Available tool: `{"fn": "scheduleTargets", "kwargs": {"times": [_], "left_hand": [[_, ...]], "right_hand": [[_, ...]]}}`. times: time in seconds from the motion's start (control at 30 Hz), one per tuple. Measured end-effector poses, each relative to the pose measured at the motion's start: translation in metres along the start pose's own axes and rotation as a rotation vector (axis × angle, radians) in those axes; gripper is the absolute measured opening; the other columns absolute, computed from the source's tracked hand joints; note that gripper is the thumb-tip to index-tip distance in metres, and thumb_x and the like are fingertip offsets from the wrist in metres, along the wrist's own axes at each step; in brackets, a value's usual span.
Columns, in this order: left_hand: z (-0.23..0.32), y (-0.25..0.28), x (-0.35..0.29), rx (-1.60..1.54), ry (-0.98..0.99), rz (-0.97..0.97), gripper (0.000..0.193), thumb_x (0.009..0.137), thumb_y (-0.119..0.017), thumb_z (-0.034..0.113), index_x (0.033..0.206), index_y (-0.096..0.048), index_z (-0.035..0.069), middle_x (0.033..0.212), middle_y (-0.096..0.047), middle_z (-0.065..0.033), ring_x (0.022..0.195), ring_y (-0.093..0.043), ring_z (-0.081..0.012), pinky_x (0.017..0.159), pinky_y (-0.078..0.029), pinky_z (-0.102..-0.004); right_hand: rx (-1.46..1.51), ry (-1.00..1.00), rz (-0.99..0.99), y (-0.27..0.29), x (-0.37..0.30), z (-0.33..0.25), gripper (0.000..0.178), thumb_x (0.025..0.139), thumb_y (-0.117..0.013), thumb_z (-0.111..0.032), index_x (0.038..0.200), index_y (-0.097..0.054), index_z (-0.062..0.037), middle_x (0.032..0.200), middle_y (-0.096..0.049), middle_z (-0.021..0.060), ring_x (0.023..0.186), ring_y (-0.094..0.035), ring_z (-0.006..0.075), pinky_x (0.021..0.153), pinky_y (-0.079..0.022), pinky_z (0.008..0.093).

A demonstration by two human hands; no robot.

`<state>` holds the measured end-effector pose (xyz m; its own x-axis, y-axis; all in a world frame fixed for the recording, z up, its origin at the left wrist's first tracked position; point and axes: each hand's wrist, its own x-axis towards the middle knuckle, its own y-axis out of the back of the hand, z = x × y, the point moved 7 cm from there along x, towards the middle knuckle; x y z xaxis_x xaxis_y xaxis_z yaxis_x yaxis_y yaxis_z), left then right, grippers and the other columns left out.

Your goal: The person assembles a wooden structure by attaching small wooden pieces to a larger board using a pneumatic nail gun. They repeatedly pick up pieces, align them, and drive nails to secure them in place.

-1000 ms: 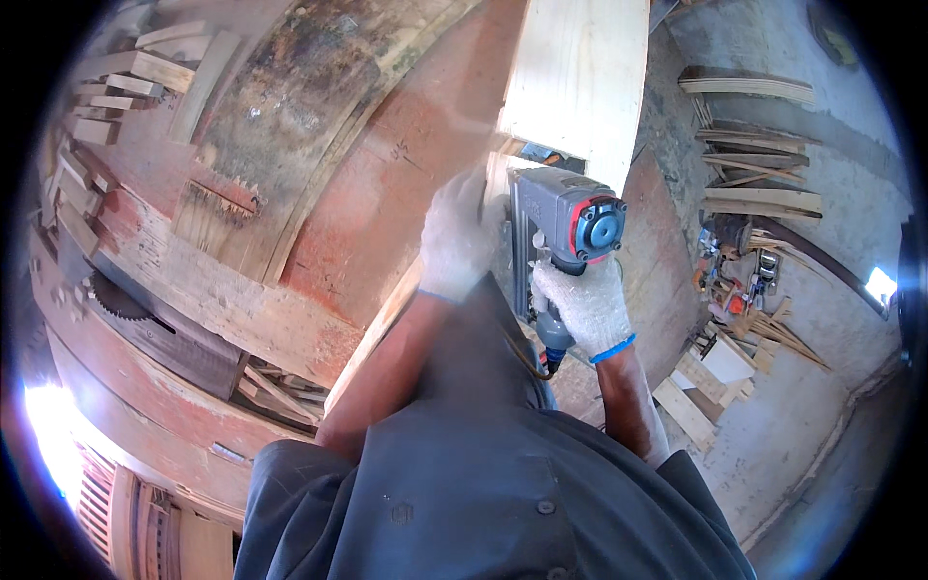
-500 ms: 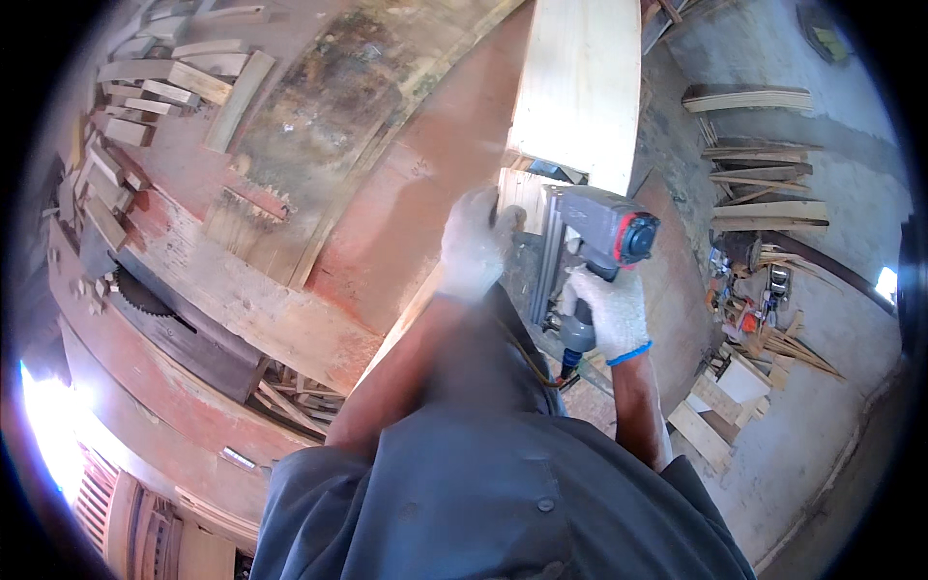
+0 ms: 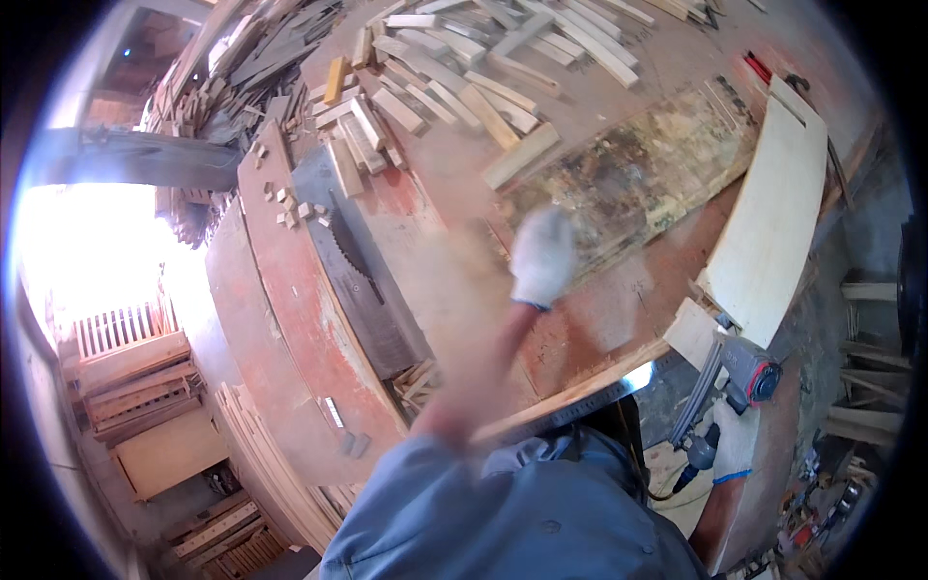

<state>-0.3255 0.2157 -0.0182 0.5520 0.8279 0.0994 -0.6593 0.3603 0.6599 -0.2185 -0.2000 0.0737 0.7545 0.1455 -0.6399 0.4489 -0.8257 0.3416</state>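
My right hand (image 3: 735,440), in a white knit glove with a blue cuff, is shut around the handle of a grey and black nail gun (image 3: 742,367). The gun's nose rests by the end of a long pale wooden board (image 3: 773,213), where a short wood piece (image 3: 692,333) meets it. Stretched out over the workbench (image 3: 619,329), my gloved left hand (image 3: 544,256) is near a stained, worn board (image 3: 638,174). Motion blur hides its fingers, and no object shows in it.
Several loose wood strips (image 3: 522,155) lie across the far side of the bench. A toothed saw blade (image 3: 345,242) protrudes from a dark metal plate to the left, with small wood blocks (image 3: 290,208) nearby. Offcuts (image 3: 860,387) lie on the floor at right.
My left hand has left the short wood piece by the nail gun and swung out left over the bench. The view has turned left; my right hand still holds the gun at the board's end.
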Motion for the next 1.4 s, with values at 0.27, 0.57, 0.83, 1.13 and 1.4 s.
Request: {"fn": "scheduleTargets", "kwargs": {"times": [0.27,0.57,0.83,1.13,1.4], "left_hand": [[-0.108,0.109,0.155,0.165,0.402,0.273,0.064,0.094,-0.058,0.047,0.132,-0.064,-0.005,0.131,-0.067,-0.0297,0.125,-0.064,-0.0426,0.108,-0.048,-0.0475],[-0.133,0.085,0.197,0.096,0.504,0.197,0.053,0.087,-0.060,0.040,0.109,-0.074,-0.006,0.109,-0.075,-0.0299,0.107,-0.072,-0.0453,0.094,-0.055,-0.0492],[-0.173,0.114,0.187,0.174,0.219,0.014,0.051,0.095,-0.059,0.045,0.101,-0.077,-0.002,0.089,-0.075,-0.0201,0.079,-0.073,-0.0286,0.074,-0.056,-0.0408],[-0.183,0.155,0.296,0.429,0.263,0.273,0.046,0.093,-0.058,0.039,0.118,-0.075,0.004,0.117,-0.071,-0.0306,0.112,-0.069,-0.0463,0.099,-0.053,-0.0517],[-0.202,0.144,0.347,0.562,0.385,0.213,0.046,0.093,-0.061,0.033,0.128,-0.064,0.003,0.124,-0.070,-0.0304,0.117,-0.068,-0.0464,0.100,-0.054,-0.0518]], "right_hand": [[-0.035,0.039,-0.015,-0.003,0.001,-0.003,0.030,0.088,-0.067,0.001,0.117,-0.060,-0.0005,0.073,-0.065,0.0068,0.060,-0.062,0.0172,0.057,-0.049,0.0306],[0.024,-0.006,0.059,0.000,-0.002,0.016,0.020,0.085,-0.066,0.003,0.103,-0.059,-0.0026,0.071,-0.063,0.0070,0.059,-0.061,0.0183,0.057,-0.051,0.0335],[-0.022,-0.009,0.085,-0.009,-0.009,-0.008,0.008,0.082,-0.065,-0.002,0.089,-0.060,-0.0025,0.066,-0.062,0.0069,0.060,-0.063,0.0204,0.062,-0.054,0.0346],[-0.122,0.014,-0.053,0.008,0.008,0.026,0.029,0.085,-0.068,-0.001,0.112,-0.056,-0.0048,0.076,-0.063,0.0040,0.061,-0.061,0.0155,0.062,-0.050,0.0323],[-0.090,-0.031,0.120,0.009,-0.005,0.029,0.021,0.088,-0.063,-0.001,0.106,-0.054,-0.0051,0.071,-0.062,0.0040,0.061,-0.062,0.0154,0.061,-0.052,0.0326]]}}
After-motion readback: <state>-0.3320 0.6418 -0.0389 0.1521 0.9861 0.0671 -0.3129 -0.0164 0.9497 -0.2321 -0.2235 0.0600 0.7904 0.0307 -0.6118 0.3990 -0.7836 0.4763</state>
